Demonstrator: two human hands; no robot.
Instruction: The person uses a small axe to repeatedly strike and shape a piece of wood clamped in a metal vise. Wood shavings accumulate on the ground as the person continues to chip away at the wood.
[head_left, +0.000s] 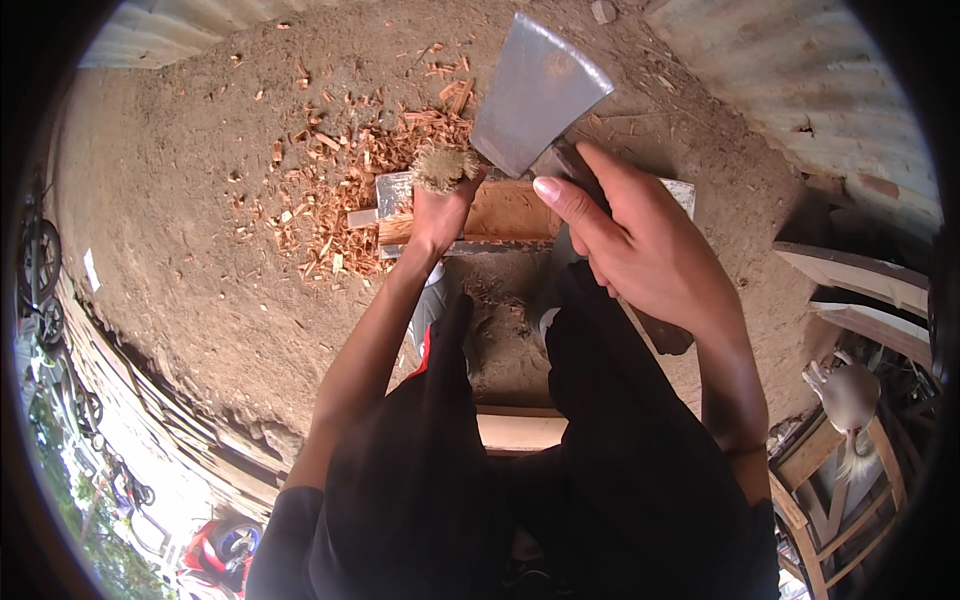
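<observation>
My right hand (655,245) is closed around the dark wooden handle of a hatchet (535,95). Its broad grey blade is raised at the top, and the handle's butt comes out below my palm. My left hand (438,212) is closed on a piece with a rough, fibrous, straw-coloured top (444,168); its lower part is hidden, and I cannot tell its kind. Beneath both hands, a reddish-brown length of wood (515,212) lies on a low, worn block with whitish patches (682,192). The hatchet blade is apart from the wood.
Wood chips (345,150) are strewn over the dirt floor (180,190), left of and beyond the block. Corrugated sheeting (800,90) stands at the far right. Boards (860,280) and a wooden frame (850,530) lie at the right. Motorcycles (215,555) stand at the left.
</observation>
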